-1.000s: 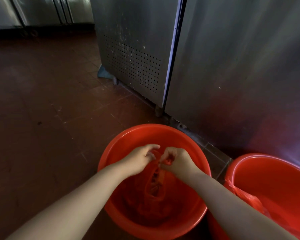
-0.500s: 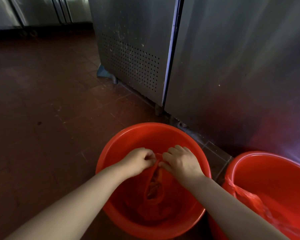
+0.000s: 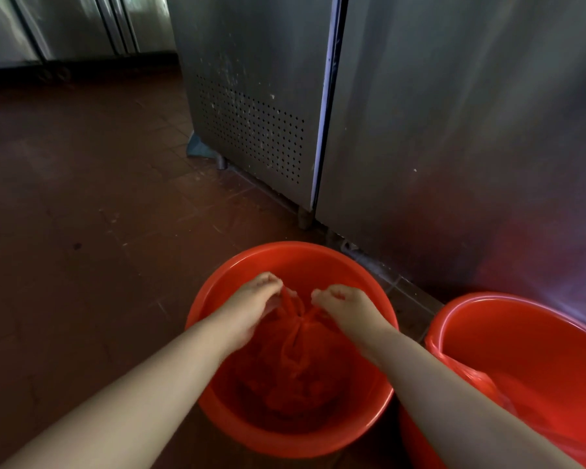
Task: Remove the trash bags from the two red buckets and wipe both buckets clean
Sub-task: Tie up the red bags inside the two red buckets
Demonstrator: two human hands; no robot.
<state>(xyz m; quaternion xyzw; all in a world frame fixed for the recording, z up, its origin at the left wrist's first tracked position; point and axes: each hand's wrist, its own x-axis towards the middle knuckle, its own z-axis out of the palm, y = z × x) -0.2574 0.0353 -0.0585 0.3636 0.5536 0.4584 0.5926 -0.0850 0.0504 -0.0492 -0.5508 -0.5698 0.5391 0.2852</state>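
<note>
Hands (image 3: 251,306) farther apart, bag (image 3: 298,336) knotted.

Hidden, cropped and blurred parts

The round red plastic bucket on the right (image 3: 508,319) is cut off by the right and bottom edges, and the right forearm covers its near rim. The crumpled red plastic trash bag (image 3: 298,360) hides the left red bucket's (image 3: 285,255) floor. The left hand (image 3: 251,304) is motion-blurred, its fingertips indistinct against the bag. Both forearms run out of frame.
</note>
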